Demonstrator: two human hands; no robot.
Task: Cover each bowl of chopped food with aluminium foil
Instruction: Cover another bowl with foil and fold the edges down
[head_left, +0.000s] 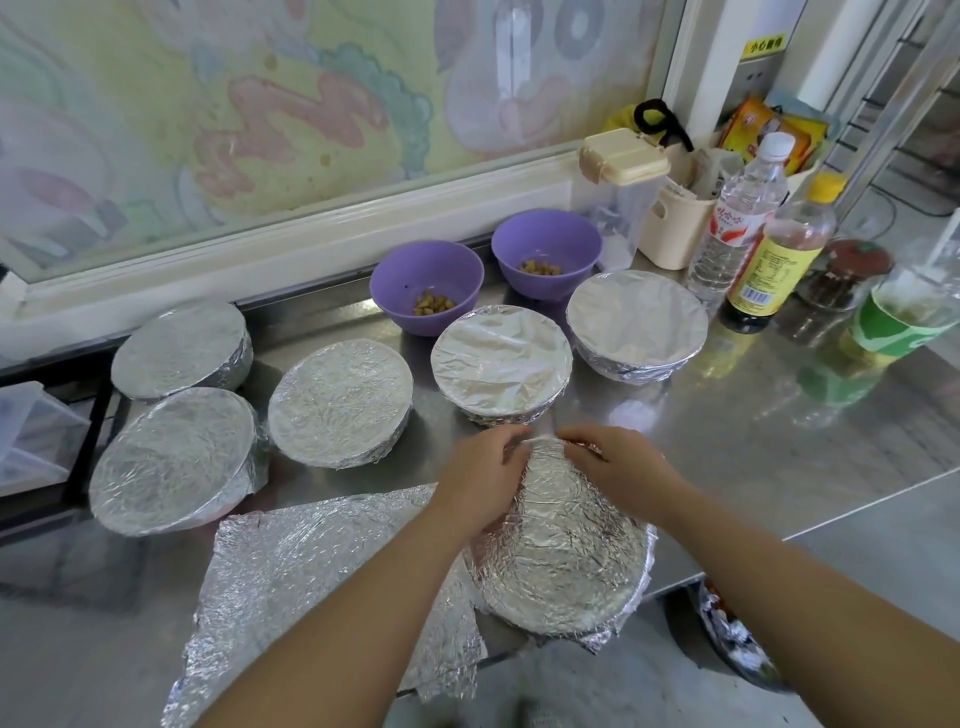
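Note:
A foil-wrapped bowl (563, 551) sits at the steel counter's near edge. My left hand (480, 475) and my right hand (618, 467) both curl over its far rim and press the foil down there. Several other bowls stand covered in foil: two on the left (182, 348) (174, 460), one in the middle (340, 402), two to the right (501, 358) (636, 322). Two purple bowls (427, 286) (546, 252) with chopped yellowish food stand open at the back. A loose crumpled foil sheet (311, 571) lies under my left forearm.
Bottles (737, 218) (779, 260), a clear lidded container (618, 192), a cream holder (675, 223), a jar and a green-labelled bottle (898, 312) crowd the back right. The counter (779, 415) ends close on the right and front. A bin (727, 634) sits below.

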